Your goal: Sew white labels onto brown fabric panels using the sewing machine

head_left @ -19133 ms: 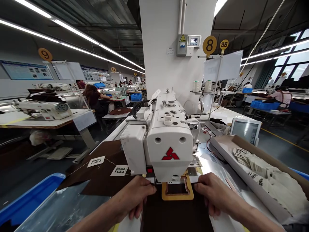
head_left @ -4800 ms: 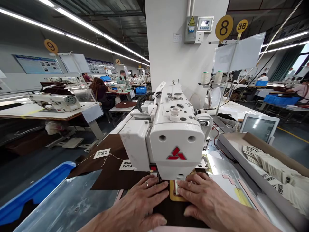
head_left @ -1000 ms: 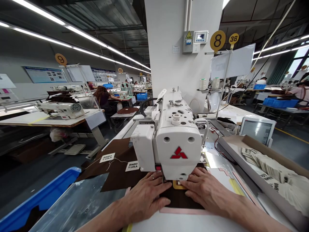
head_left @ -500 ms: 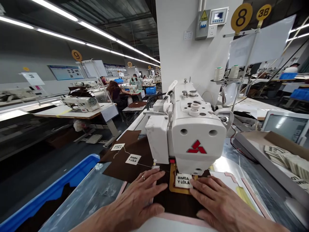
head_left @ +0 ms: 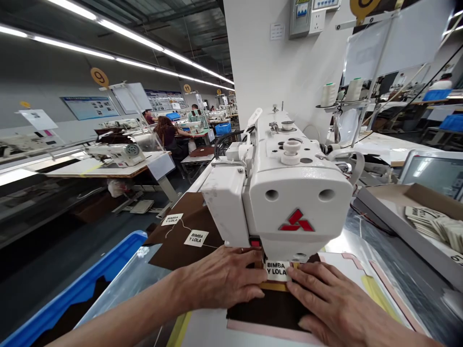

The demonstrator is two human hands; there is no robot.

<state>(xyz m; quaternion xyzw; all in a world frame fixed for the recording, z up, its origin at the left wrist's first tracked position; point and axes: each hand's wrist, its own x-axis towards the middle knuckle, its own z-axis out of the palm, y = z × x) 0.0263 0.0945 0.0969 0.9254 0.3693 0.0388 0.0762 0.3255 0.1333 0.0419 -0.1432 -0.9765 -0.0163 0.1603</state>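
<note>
A white label [head_left: 277, 271] printed "BIMBA Y LOLA" lies in a yellow frame [head_left: 274, 286] under the head of the white sewing machine [head_left: 300, 202]. Dark brown fabric [head_left: 267, 308] is beneath the frame. My left hand [head_left: 231, 277] rests flat at the label's left edge, fingers stretched towards it and covering the frame's left side. On the other side, my right hand [head_left: 325, 289] lies flat with fingertips touching the label's right edge. Two more labels, one nearer [head_left: 196, 238] and one farther [head_left: 172, 219], sit on brown fabric to the left, joined by thread.
A blue bin [head_left: 119, 260] with dark pieces stands at the lower left. To the right, a cardboard box [head_left: 405, 241] holds stacks of labels. Thread cones [head_left: 328, 95] stand behind the machine. Another sewing table [head_left: 108, 166] and a seated person [head_left: 166, 132] are farther back.
My left hand has moved right and forward, up to the label's left edge and over the frame's side. My right hand stays at the label's right edge. The view has tilted down slightly.
</note>
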